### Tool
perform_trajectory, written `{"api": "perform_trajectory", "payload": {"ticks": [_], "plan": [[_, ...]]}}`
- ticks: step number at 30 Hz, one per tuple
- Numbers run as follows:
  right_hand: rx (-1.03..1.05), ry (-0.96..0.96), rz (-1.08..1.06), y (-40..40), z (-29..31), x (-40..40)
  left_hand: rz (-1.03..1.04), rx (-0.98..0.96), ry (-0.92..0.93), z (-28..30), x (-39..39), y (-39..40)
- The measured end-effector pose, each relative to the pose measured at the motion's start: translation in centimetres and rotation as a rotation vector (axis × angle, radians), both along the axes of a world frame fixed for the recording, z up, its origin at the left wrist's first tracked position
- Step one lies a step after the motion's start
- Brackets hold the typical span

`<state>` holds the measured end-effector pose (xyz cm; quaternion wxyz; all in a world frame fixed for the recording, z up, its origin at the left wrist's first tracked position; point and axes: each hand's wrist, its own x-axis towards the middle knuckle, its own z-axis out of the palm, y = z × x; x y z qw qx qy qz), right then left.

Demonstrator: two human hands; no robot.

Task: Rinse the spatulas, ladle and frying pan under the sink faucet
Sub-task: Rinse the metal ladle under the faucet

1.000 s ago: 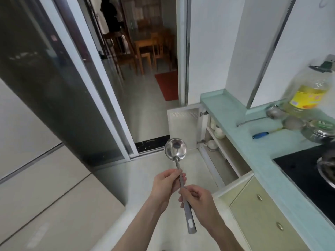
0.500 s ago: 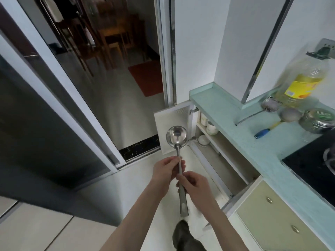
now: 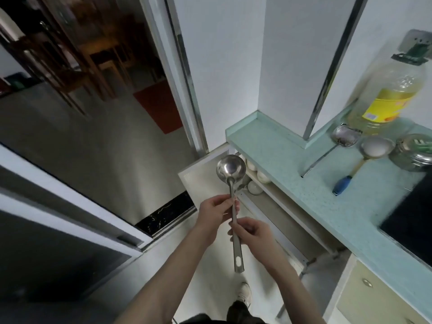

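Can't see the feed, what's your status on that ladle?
Both hands on the ladle: left hand pinches upper handle, right hand grips lower. Bowl up. No sink in view.

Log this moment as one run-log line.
hands: left hand and right hand both grip ladle handle | ladle: bowl up, off counter | sink, faucet: not in view | rinse: not started
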<state>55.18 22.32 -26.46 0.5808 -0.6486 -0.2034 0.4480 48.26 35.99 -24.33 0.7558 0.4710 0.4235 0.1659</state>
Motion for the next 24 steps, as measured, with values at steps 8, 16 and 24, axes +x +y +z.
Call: {"api": "perform_trajectory", "payload": {"ticks": [8,16,24], "plan": [[0.010,0.023,-0.256,2.1,-0.6,5.4,-0.103,-0.086,0.016,-1.1,9.4,3.0],[-0.120,-0.082,-0.497,2.4,-2.1,11.2,-0.365,-0.087,0.077,-3.1,19.5,3.8],[-0.247,-0.053,-0.800,3.5,-2.5,16.9,-0.619,-0.094,0.085,-3.7,29.8,3.7]]}}
